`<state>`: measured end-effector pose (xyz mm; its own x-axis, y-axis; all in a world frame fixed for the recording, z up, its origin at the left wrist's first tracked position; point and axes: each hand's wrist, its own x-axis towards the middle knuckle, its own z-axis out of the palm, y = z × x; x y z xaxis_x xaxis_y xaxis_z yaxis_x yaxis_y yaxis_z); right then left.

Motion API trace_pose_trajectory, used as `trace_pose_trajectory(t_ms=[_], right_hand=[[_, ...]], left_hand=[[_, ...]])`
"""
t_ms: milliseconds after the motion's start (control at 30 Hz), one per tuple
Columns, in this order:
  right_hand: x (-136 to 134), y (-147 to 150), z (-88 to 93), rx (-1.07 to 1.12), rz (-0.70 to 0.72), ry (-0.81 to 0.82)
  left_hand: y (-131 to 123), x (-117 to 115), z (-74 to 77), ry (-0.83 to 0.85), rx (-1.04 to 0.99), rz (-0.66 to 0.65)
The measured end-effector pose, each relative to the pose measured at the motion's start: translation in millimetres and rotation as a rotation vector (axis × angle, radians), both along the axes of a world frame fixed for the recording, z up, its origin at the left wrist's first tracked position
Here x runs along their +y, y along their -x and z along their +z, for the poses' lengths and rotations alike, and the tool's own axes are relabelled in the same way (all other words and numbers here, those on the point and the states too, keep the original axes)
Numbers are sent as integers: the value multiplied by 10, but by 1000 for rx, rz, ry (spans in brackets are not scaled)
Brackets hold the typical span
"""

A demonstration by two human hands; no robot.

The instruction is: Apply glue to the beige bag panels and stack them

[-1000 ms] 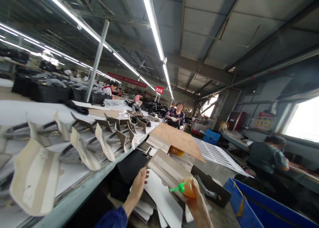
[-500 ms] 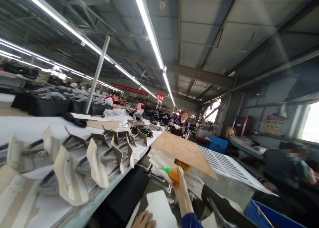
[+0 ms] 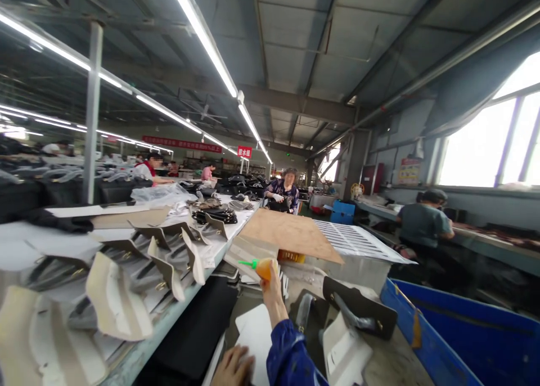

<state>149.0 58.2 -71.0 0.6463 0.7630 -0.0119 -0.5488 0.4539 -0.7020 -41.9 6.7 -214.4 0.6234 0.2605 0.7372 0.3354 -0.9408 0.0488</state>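
An orange squeeze bottle with a long green nozzle is gripped in my right hand, its nozzle aimed left. The hand is raised over the bench, and a blue sleeve covers that forearm. Low in the view, my left hand lies with its fingers apart at the edge of a white panel. Beyond the bottle are stacked pale sheets. Right of my right forearm lie a dark bag panel with a wrapped handle and a cream panel piece.
Several curved cream bag panels with handles stand on the left table. A brown board lies ahead, with a striped white sheet beside it. A blue bin is at right. Co-workers sit ahead and at right.
My view has swung to the right, bringing more of the blue bin and the window into sight. The bottle stays in my right hand, and my left hand remains by the white panel.
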Motion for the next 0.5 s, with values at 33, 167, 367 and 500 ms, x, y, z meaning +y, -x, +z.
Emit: trace_pose_trajectory(t_ms=[33, 167, 367, 500], right_hand=[[-132, 39, 22, 18, 9, -12], [-887, 184, 145, 74, 59, -95], [-2375, 166, 292, 106, -98, -255], [-3126, 1, 288, 130, -278, -260]], left_hand=[[18, -61, 55, 37, 8, 7], [82, -320, 319, 241, 16, 72], [-99, -625, 780, 595, 2, 103], [-672, -994, 1004, 866, -49, -25]])
